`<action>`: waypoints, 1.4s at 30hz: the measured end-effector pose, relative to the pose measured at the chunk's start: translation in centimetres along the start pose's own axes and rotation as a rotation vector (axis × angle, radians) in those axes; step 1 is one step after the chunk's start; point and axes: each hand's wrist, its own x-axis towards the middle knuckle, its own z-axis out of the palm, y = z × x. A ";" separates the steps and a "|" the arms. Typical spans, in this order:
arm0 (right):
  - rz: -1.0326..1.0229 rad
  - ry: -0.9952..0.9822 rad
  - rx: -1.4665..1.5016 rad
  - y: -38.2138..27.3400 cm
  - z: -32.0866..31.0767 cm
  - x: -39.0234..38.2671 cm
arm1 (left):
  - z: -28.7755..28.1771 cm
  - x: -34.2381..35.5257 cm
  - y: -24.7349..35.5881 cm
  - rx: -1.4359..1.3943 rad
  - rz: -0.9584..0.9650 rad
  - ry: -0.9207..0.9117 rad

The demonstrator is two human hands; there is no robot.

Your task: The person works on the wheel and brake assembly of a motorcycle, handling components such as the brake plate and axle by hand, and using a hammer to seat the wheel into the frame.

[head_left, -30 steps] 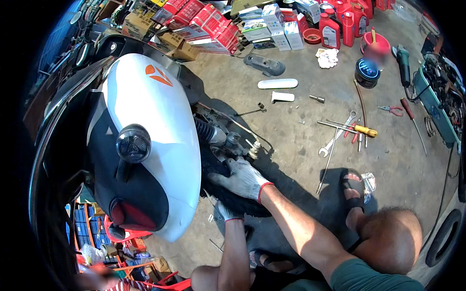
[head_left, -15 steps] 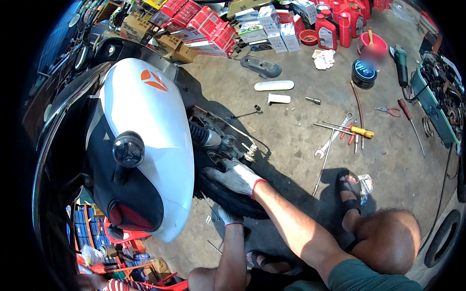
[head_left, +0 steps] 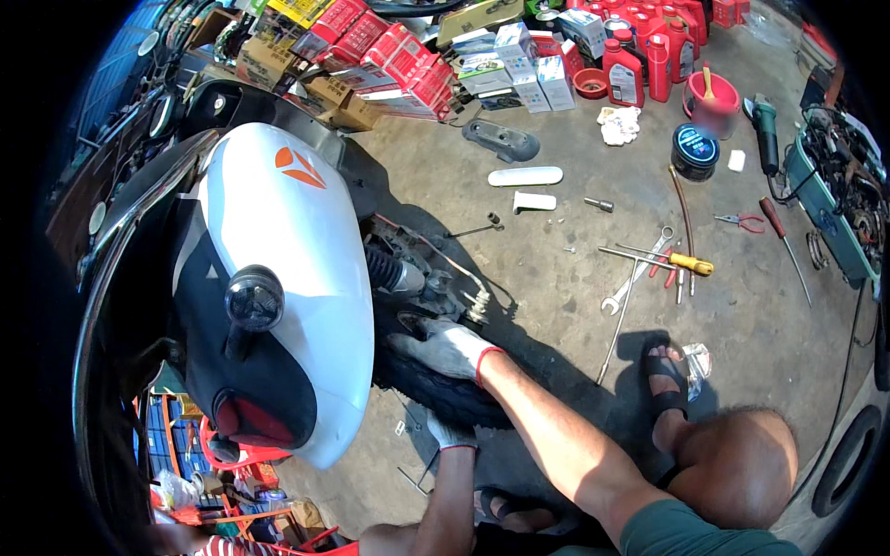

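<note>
My right hand (head_left: 443, 348), in a white-and-grey work glove with a red cuff edge, is closed over the upper side of a black knobbly tyre (head_left: 454, 400). The tyre is at the rear of a white and black scooter (head_left: 306, 236), beside its shock absorber (head_left: 387, 269) and some metal parts. My left hand (head_left: 451, 433), gloved too, is against the tyre's lower side. The tyre hides most of its fingers, so its grip is unclear. A thin metal tool (head_left: 422, 474) lies on the floor near my left wrist.
Right of the wheel lie a wrench (head_left: 640, 269), a yellow-handled screwdriver (head_left: 691, 264), pliers (head_left: 742, 221) and a red-handled screwdriver (head_left: 783, 243). A black tub (head_left: 695, 153) stands near a red bucket (head_left: 723, 93). Red bottles (head_left: 623, 74) and boxes (head_left: 408, 69) line the back.
My left hand has slid slightly right and toward me along the tyre's lower side. My right hand keeps its place on the tyre. A small white piece now shows beside the black tub.
</note>
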 end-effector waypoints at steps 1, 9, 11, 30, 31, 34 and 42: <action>-0.003 -0.006 -0.016 0.2 0.0 0.0 | 0.1 -0.3 0.2 0.010 0.002 -0.001; 0.029 -0.023 -0.099 0.2 0.2 0.8 | -0.1 0.2 0.3 -0.038 0.032 -0.170; 0.051 -0.017 -0.106 0.4 0.4 1.1 | -1.2 1.2 0.1 -0.115 0.011 -0.241; 0.073 -0.137 -0.160 -1.1 0.5 0.6 | -8.5 -1.0 -3.1 -0.121 -0.145 0.051; 0.061 -0.128 -0.186 -0.9 0.3 0.6 | -8.5 -1.1 -3.1 -0.128 -0.146 0.031; -0.019 -0.009 -0.165 -0.4 1.6 0.7 | -9.3 -0.9 -1.8 -0.156 -0.116 -0.012; 0.082 0.010 -0.125 -1.4 1.2 0.9 | -7.9 1.2 -0.2 -0.203 -0.080 -0.156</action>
